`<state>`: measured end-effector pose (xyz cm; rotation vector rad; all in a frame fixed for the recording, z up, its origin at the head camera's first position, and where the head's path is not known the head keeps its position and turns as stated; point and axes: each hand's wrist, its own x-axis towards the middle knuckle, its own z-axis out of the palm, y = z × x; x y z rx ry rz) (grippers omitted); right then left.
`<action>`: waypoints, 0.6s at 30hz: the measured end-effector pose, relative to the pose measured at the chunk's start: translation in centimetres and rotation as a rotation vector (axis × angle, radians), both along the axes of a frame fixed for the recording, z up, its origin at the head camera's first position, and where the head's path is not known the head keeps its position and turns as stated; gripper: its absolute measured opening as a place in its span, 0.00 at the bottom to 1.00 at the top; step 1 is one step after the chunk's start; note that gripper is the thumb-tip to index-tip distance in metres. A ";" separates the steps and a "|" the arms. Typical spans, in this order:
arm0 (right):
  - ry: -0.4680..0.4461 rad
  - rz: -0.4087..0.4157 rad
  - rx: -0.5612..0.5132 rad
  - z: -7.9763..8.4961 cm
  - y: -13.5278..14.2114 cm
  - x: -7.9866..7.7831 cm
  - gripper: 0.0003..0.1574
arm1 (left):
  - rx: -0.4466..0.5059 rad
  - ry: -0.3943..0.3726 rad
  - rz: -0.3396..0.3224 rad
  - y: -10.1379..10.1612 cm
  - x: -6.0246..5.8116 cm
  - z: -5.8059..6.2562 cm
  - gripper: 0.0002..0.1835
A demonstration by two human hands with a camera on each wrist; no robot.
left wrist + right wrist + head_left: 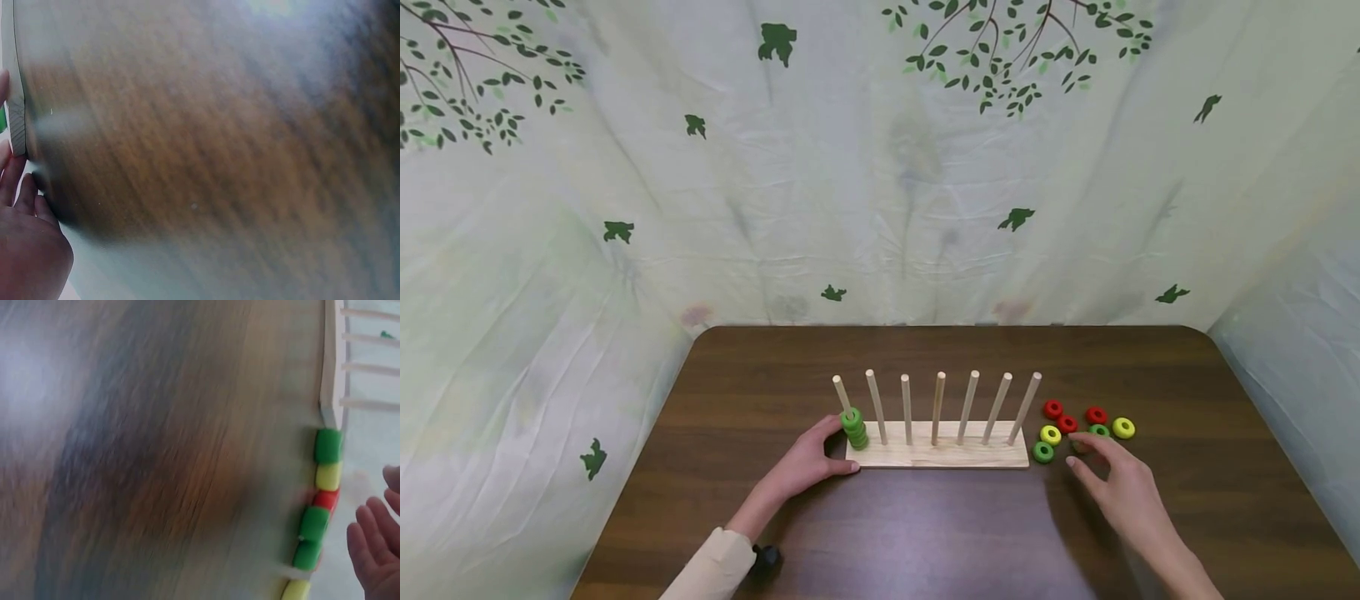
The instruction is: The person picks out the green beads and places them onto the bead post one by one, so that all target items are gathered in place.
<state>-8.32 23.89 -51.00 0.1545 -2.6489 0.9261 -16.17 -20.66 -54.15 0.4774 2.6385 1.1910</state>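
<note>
A wooden peg board (pixel 940 454) with a row of several upright pegs stands on the table. Green rings (pixel 853 429) are stacked on its leftmost peg. My left hand (pixel 808 458) holds the board's left end, thumb at the front edge and fingers toward the back; the left wrist view shows these fingers at the board's end too. To the right of the board lie loose red rings (pixel 1053 409), yellow rings (pixel 1123 428) and green rings (pixel 1042 452). Over them hovers my right hand (pixel 1123 487), thumb and index finger apart, partly covering a green ring (pixel 1081 447).
The brown wooden table (pixel 925 533) ends at a back edge against a pale curtain (pixel 880 208) with leaf prints. A small black object (pixel 767 560) shows beside the left sleeve (pixel 718 562).
</note>
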 end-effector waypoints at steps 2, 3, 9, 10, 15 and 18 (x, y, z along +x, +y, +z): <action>-0.009 -0.017 0.004 -0.1 0.5 -0.1 0.22 | 0.003 -0.007 0.002 0.0 0.0 0.0 0.37; -0.013 -0.019 0.004 -0.2 0.7 -0.2 0.22 | 0.002 -0.011 0.004 0.0 0.0 0.1 0.38; -0.073 0.013 0.009 -0.5 1.7 -1.2 0.24 | 0.004 -0.014 0.009 0.1 0.0 0.1 0.38; -0.089 0.015 0.009 -0.5 1.8 -1.3 0.24 | 0.004 -0.010 0.010 0.1 0.0 0.1 0.38; -0.156 0.006 0.011 -0.7 1.9 -1.8 0.24 | -0.007 -0.011 0.012 0.1 -0.1 0.0 0.38; -0.181 -0.004 0.013 -0.8 2.0 -1.9 0.24 | -0.012 -0.015 0.008 0.0 -0.1 -0.1 0.38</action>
